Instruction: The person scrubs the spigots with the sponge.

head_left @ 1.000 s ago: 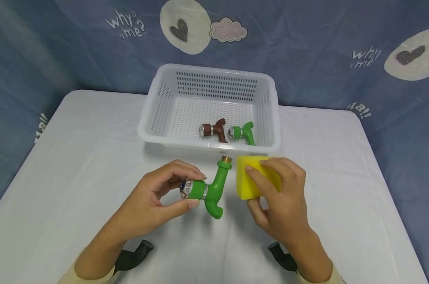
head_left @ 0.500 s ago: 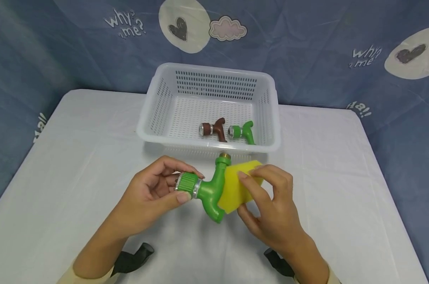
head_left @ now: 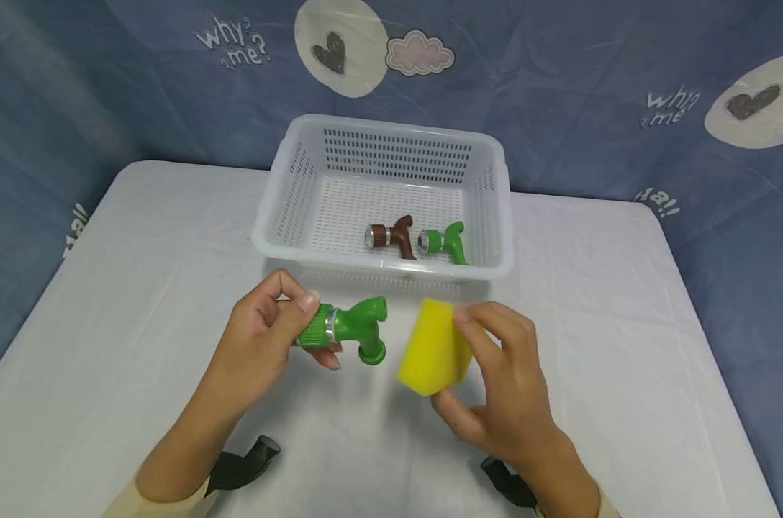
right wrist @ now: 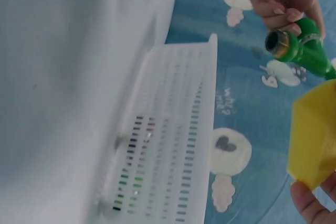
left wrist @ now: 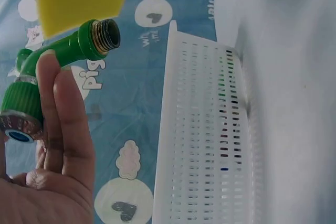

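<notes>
My left hand (head_left: 262,338) grips a green tap (head_left: 359,324) by its ribbed knob, above the table at the centre. The tap's curved spout points up and away in the head view. Its brass threaded end (left wrist: 105,36) shows in the left wrist view. To the right, my right hand (head_left: 501,374) pinches a yellow sponge (head_left: 435,349) between thumb and fingers. A gap separates sponge and tap in the head view.
A white plastic basket (head_left: 381,267) stands behind the hands at the back of the table. Inside it lie a brown tap (head_left: 399,236) and a second green tap (head_left: 453,241). Dark curved pieces (head_left: 245,464) sit by both wrists. A patterned blue curtain (head_left: 560,93) hangs behind.
The sponge moved left onto the green tap's body, then came apart from it. My left hand has turned the tap over, so the threaded end now points toward the near side.
</notes>
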### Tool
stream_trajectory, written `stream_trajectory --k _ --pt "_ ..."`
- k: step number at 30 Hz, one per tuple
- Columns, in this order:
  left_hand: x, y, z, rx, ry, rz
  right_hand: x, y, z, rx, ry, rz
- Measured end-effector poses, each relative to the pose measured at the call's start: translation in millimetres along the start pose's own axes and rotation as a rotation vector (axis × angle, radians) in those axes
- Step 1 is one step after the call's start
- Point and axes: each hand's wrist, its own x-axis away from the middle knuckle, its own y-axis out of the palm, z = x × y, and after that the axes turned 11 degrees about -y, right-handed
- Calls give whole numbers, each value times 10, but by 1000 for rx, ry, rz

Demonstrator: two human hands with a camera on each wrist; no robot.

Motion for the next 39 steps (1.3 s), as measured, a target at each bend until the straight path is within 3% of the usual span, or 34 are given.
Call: stream_trajectory --k 5,13,19,23,30,34,39 --pt "-9 9 -15 -19 -69 20 -57 58 -81 -39 -98 23" --pt "-15 11 -40 -65 -80 -140 -18 100 -129 -32 -95 -84" --pt "-17 -62 -4 -75 -61 -76 22 69 -146 -90 -29 -189" --pt "-29 -72 6 -63 -44 -38 51 26 -101 -67 27 -195" --pt "-47 -13 -11 -53 -88 -91 35 -10 -103 -102 61 -119" --pt "-31 -6 -16 -51 -70 -123 25 4 -118 -131 75 -147" --pt "-17 -28 -10 -46 -10 -76 39 3 -102 -139 79 -201"
